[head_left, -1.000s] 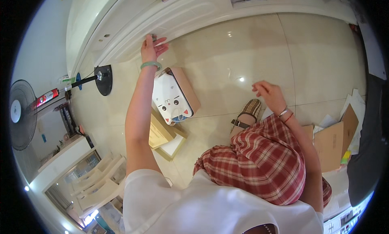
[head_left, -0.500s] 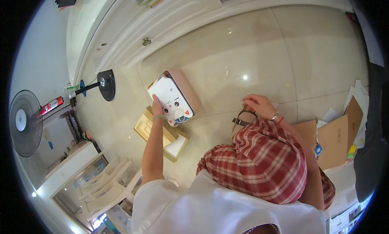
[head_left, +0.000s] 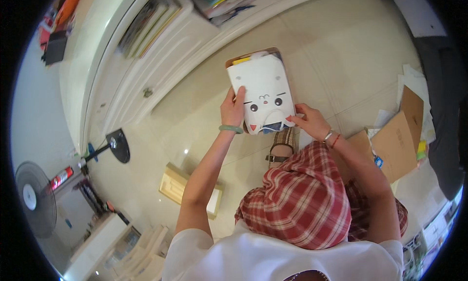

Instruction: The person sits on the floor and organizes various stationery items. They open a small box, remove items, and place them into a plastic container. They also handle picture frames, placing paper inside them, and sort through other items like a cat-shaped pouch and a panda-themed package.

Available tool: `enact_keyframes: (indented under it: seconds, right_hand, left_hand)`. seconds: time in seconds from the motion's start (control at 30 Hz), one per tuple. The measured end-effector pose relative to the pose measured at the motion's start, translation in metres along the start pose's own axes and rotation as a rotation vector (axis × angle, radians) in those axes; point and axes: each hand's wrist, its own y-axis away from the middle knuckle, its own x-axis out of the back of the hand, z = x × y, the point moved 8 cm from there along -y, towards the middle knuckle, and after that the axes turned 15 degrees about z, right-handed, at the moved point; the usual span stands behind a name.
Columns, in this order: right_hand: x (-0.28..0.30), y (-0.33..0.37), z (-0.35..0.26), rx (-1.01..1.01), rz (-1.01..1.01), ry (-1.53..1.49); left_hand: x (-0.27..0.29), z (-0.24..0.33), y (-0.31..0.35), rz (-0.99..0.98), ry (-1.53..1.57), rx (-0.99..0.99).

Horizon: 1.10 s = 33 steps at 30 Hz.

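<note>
An open-topped pinkish-brown box (head_left: pixel 291 93) is in front of me, above my sandalled foot. Filling most of it is a flat white item (head_left: pixel 263 81) printed with a cartoon animal face, with a white cord and something dark blue at its near end. A bit of yellow shows at the far end. My left hand (head_left: pixel 233 108) grips the box's left side, thumb over the white item. At the near right corner my right hand (head_left: pixel 312 121) has its fingers closed on the box edge; its underside is hidden.
A cream box with a moulded insert (head_left: pixel 174 186) lies on the tiled floor to the left. Opened cardboard (head_left: pixel 396 144) and papers lie at the right. A standing fan (head_left: pixel 30 196) is far left. A white cabinet (head_left: pixel 178 49) with books runs along the back.
The box has moved right and away from me and turned more upright in view. My right hand has left the sandal area and taken hold of the box's near right corner.
</note>
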Motion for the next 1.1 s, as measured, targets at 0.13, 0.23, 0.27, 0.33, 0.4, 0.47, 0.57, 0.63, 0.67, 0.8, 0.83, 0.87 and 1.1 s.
enact_keyframes:
  seconds: [0.13, 0.23, 0.27, 0.33, 0.4, 0.47, 0.57, 0.63, 0.67, 0.8, 0.83, 0.87, 1.1]
  right_hand:
    - [0.075, 0.009, 0.03, -0.154, -0.009, -0.007]
    - [0.134, 0.028, 0.053, -0.289, 0.067, -0.023]
    - [0.152, 0.035, 0.062, -0.319, 0.089, -0.028]
    - [0.187, 0.049, 0.072, -0.318, 0.136, -0.022]
    - [0.214, 0.061, 0.069, -0.293, 0.202, -0.058]
    - [0.225, 0.069, 0.064, -0.413, 0.083, -0.168]
    - [0.221, 0.099, 0.044, -0.517, -0.079, -0.452]
    - [0.21, 0.12, 0.032, -0.43, -0.084, -0.639]
    - [0.207, 0.125, 0.031, -0.396, -0.09, -0.731]
    - [0.214, 0.138, 0.05, -0.365, -0.03, -1.062]
    - [0.218, 0.135, 0.056, -0.302, -0.022, -1.027]
    - [0.216, 0.135, 0.066, -0.328, 0.001, -0.872]
    - [0.188, 0.137, 0.119, -0.598, 0.073, -1.13]
  left_hand:
    - [-0.085, 0.044, 0.029, -0.242, 0.213, 0.018]
    - [-0.122, 0.082, 0.064, -0.242, 0.272, -0.206]
    - [-0.128, 0.094, 0.081, -0.267, 0.295, -0.224]
    - [-0.134, 0.12, 0.108, -0.351, 0.292, -0.171]
    - [-0.135, 0.112, 0.126, -0.512, 0.218, 0.048]
    - [-0.13, 0.121, 0.139, -0.543, 0.217, -0.093]
    - [-0.113, 0.162, 0.175, -0.657, 0.195, -0.473]
    - [-0.127, 0.172, 0.184, -0.715, 0.063, -0.441]
    - [-0.134, 0.175, 0.189, -0.744, -0.004, -0.413]
    - [-0.179, 0.177, 0.166, -0.71, 0.036, -0.181]
    - [-0.19, 0.172, 0.165, -0.755, 0.086, -0.056]
    - [-0.2, 0.167, 0.166, -0.796, 0.134, 0.07]
    - [-0.249, 0.168, 0.189, -0.863, -0.035, 0.257]
